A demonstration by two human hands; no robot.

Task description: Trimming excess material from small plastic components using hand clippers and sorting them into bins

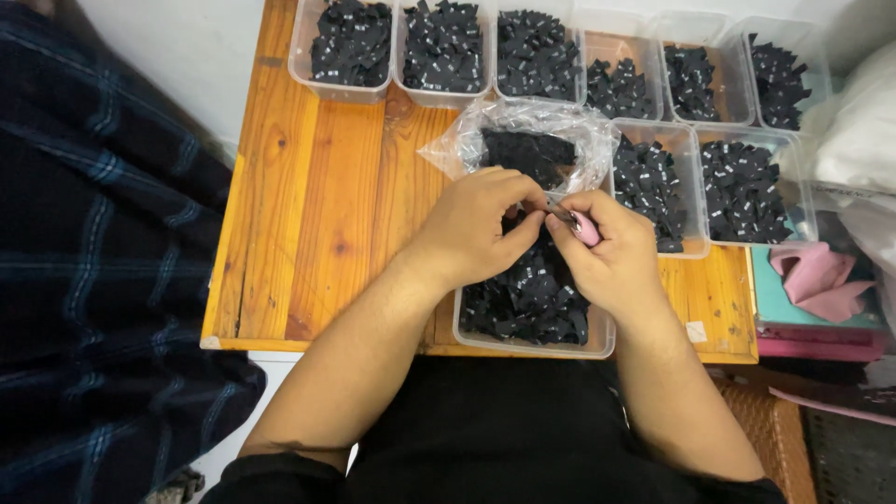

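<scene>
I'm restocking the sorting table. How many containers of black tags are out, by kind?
Clear plastic tubs along the back edge: 6
Clear plastic tubs in the second row: 2
Clear plastic tub under the hands: 1
Clear plastic bag: 1
Total: 10

The left hand and right hand meet over the near tub; the right holds a small pink tool.

Head view, steeply down, close over table (308, 187)

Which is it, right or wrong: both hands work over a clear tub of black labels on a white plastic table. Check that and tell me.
Wrong in one respect. The table is orange-brown wood, not white plastic, as the head view shows. The rest holds: the left hand and right hand meet over a clear tub of black labels.
</scene>
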